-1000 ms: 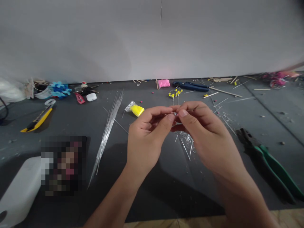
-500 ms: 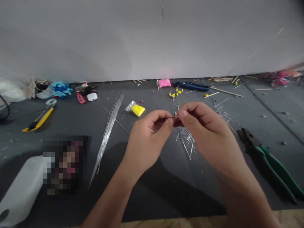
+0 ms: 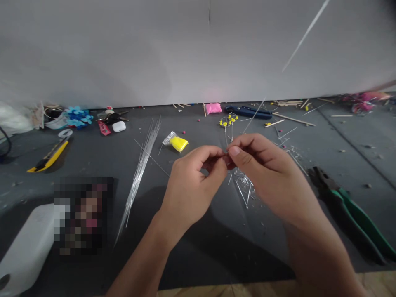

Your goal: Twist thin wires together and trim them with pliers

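My left hand (image 3: pixel 192 185) and my right hand (image 3: pixel 262 169) meet fingertip to fingertip above the dark mat (image 3: pixel 201 247). Both pinch a thin silver wire (image 3: pixel 305 35) that runs from the fingertips up and to the right, across the grey wall. Just behind the fingers stands a small wire piece with yellow beads (image 3: pixel 228 120). Short cut wire bits (image 3: pixel 244 185) lie on the mat under my right hand.
A bundle of long silver wires (image 3: pixel 140 165) lies left of my hands, with yellow clay in a bag (image 3: pixel 177 143) beyond it. Green-handled pliers (image 3: pixel 349 206) lie right. Blue pliers (image 3: pixel 249 111), pink clay (image 3: pixel 213 108), a yellow utility knife (image 3: pixel 49 154) and a white container (image 3: pixel 27 251) are around.
The long wire has swung up: it now points steeply up to the right across the wall. My hands have stayed together, shifting only slightly.
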Demonstrator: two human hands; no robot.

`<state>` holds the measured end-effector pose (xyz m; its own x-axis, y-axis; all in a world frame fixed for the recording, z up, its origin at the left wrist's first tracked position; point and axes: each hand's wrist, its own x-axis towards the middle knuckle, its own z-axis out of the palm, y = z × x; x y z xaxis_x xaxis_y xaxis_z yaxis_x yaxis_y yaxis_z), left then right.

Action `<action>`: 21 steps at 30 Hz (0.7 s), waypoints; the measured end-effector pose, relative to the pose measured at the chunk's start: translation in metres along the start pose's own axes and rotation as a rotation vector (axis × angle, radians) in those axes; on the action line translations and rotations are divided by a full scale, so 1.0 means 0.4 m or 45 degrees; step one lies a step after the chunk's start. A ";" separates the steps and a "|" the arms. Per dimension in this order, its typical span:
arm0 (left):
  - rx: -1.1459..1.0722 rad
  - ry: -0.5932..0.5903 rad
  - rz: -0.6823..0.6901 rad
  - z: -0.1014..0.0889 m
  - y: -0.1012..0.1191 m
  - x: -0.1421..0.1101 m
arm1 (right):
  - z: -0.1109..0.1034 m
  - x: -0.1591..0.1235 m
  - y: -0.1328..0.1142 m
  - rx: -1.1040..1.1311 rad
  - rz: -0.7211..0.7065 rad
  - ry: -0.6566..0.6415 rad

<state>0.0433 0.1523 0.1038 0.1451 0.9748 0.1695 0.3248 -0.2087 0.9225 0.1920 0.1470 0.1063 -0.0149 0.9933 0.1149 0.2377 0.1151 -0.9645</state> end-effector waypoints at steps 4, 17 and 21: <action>-0.053 0.018 -0.043 0.004 0.000 0.000 | -0.002 -0.001 -0.004 -0.023 -0.009 -0.020; -0.253 -0.066 -0.150 0.002 -0.006 0.003 | 0.001 -0.005 -0.007 0.103 -0.009 -0.053; -0.345 0.075 -0.210 0.002 -0.022 0.015 | 0.001 -0.009 -0.006 0.229 0.004 0.033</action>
<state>0.0420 0.1601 0.0963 0.0543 0.9983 0.0222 0.0777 -0.0263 0.9966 0.1913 0.1430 0.1081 0.0113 0.9932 0.1155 0.0599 0.1147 -0.9916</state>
